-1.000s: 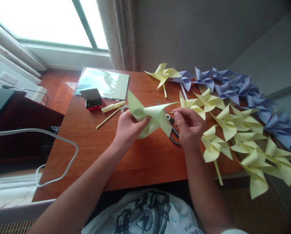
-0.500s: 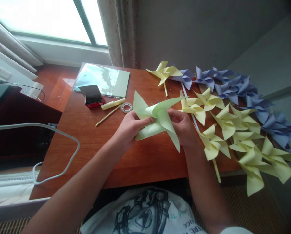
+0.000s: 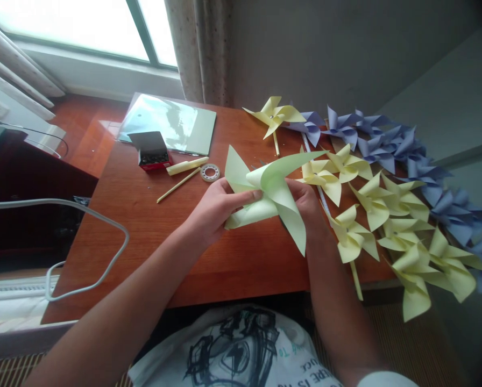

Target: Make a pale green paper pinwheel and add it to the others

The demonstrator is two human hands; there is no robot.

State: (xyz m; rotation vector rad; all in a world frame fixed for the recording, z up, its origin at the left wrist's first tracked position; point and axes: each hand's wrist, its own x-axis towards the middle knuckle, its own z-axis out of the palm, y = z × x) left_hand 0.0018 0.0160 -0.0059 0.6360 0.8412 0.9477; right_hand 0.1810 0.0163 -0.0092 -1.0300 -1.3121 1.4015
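Above table, hands (image 3: pixel 214 207) cupping pinwheel (image 3: pixel 270 191)

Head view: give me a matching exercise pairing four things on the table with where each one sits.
Things:
1. green pinwheel
2. small box
3. tape roll
4. purple pinwheels

Places:
A. along the far right edge of the table, by the wall
B. held between left hand and right hand
C. just left of the green pinwheel's upper tip
D. open, in front of the glossy sheet

Pairs: 1-B, 2-D, 3-C, 4-A
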